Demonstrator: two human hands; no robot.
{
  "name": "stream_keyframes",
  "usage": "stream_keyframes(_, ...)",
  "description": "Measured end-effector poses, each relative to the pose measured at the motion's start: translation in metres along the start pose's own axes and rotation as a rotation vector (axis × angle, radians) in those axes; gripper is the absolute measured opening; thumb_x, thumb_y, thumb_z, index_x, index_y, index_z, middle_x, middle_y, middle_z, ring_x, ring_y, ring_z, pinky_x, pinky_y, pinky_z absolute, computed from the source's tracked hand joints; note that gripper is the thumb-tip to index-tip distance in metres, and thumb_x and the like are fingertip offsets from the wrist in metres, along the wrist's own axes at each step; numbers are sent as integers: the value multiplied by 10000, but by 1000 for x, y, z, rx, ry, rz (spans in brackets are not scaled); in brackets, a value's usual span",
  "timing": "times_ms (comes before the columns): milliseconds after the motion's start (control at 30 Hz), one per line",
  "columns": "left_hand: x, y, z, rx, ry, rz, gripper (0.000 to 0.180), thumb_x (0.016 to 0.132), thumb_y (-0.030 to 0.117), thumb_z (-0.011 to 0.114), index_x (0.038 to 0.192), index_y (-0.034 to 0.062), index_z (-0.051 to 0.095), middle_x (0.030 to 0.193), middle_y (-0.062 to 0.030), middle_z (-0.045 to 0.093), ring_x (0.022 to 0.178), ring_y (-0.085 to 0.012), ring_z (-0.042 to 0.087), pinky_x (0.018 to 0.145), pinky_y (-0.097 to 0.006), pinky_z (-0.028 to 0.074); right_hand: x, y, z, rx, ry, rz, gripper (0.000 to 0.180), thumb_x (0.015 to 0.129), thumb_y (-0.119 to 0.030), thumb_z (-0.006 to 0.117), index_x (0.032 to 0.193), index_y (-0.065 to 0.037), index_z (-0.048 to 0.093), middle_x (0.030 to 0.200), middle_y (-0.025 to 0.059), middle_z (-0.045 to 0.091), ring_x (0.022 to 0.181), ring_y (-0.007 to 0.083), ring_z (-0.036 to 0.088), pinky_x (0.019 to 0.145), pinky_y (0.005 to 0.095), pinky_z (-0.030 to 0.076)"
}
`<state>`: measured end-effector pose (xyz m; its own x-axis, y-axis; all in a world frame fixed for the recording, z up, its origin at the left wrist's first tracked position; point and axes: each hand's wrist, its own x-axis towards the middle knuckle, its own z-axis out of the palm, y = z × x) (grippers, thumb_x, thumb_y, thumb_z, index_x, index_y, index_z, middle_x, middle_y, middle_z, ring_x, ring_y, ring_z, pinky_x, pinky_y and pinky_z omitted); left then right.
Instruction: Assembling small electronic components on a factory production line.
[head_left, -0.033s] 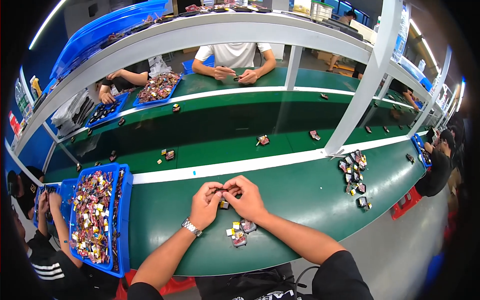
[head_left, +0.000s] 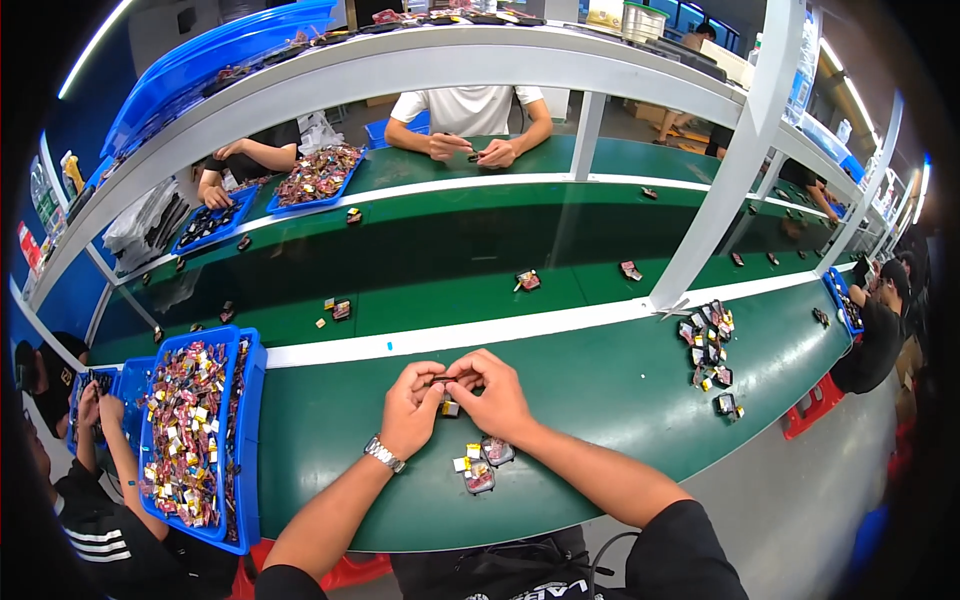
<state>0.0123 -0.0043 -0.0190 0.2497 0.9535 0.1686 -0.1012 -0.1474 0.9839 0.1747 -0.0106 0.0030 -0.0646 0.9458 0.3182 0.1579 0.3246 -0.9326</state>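
Note:
My left hand (head_left: pixel 408 412), with a metal watch on its wrist, and my right hand (head_left: pixel 492 398) meet over the green table. Both are closed, fingertips pinching a small dark piece (head_left: pixel 443 380) mostly hidden by the fingers. Just under them shows a small part with a yellow and white tab (head_left: pixel 450 409); whether it joins the held piece I cannot tell. Closer to me, beside my right wrist, lie small dark-edged assemblies (head_left: pixel 479 478) with reddish insides and yellow and white tabs.
Blue trays (head_left: pixel 252 440) heaped with similar parts stand at left. A cluster of dark assemblies (head_left: pixel 706 340) lies to the right, near a white post (head_left: pixel 715 180). Beyond the white rail (head_left: pixel 480 333), scattered pieces lie on a green strip. Co-workers sit opposite and at both sides.

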Motion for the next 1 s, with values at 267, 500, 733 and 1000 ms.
stream_keyframes(267, 19, 5, -24, -96, 148, -84, 276, 938, 2, 513, 1210, -36, 479, 1180, -162, 627, 980, -195, 655, 817, -283, 543, 97, 46, -20, -150, 266, 88, 106, 786, 12, 675, 889, -10, 669, 958, 108, 632, 726, 177, 674, 661, 290, 539)
stream_keyframes(500, 12, 1, -24, 107, 42, -31, 183, 918, 4, 542, 1095, -38, 560, 1093, -134, 663, 952, -159, 650, 824, -278, 527, 110, 67, -57, -642, 336, -250, 192, 719, -38, 665, 907, -75, 669, 971, 118, 619, 986, 326, 575, 875, 415, 476)
stream_keyframes(733, 15, 4, -20, 170, -5, -46, 138, 928, 11, 543, 1054, -16, 594, 1028, -112, 684, 931, -154, 656, 821, -275, 531, 98, 82, -127, -945, 400, 168, 687, 705, -267, 798, 1274, 12, 532, 1253, 154, 562, 1153, 361, 498, 1002, 444, 409)
stream_keyframes(1000, 17, 3, -16, 80, -25, -40, 136, 935, 18, 524, 1033, -18, 611, 996, -112, 699, 864, -138, 670, 784, -273, 545, 101, 99, -143, -760, 524, 118, 511, 729, -81, 780, 1199, -29, 584, 1107, 118, 653, 1069, 302, 568, 925, 418, 465)
